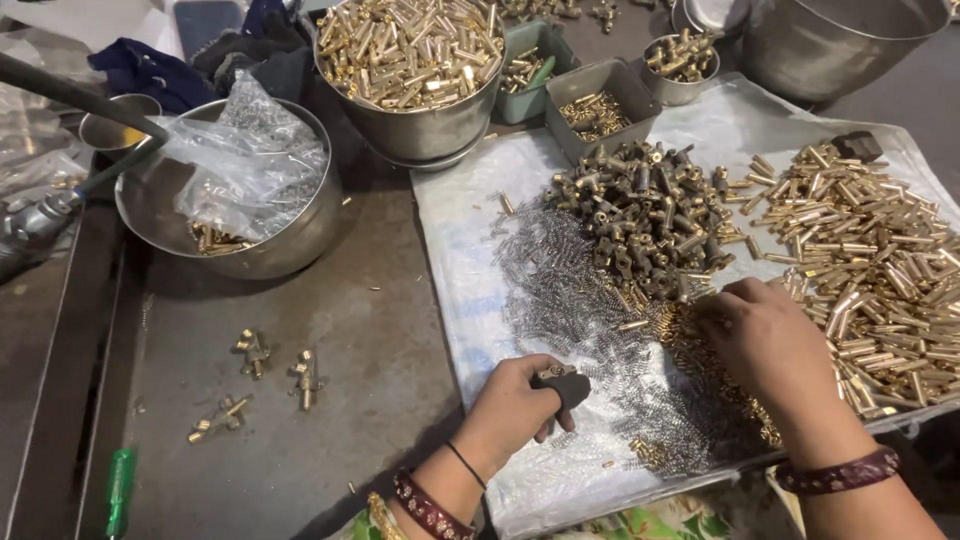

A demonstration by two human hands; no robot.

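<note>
My left hand [515, 405] is closed around a small dark metal block with a brass fitting [565, 383] on top, held just above a spread of thin silver springs [560, 285]. My right hand [765, 335] reaches palm down into a heap of small brass pieces [700, 355], fingers curled among them; whether it grips one is hidden. Beyond the hands lies a pile of dark brass valve bodies [640, 215], and to the right a big pile of brass tubes [875, 260]. All of this rests on a white plastic sheet [460, 250].
Three assembled brass fittings [255, 352] lie on the grey metal table at the left, near a green-handled screwdriver [119, 487]. A steel bowl [290, 245] holds a plastic bag. Behind stand a steel pot of brass tubes [410, 60], grey bins [600, 105] and other steel bowls [835, 45].
</note>
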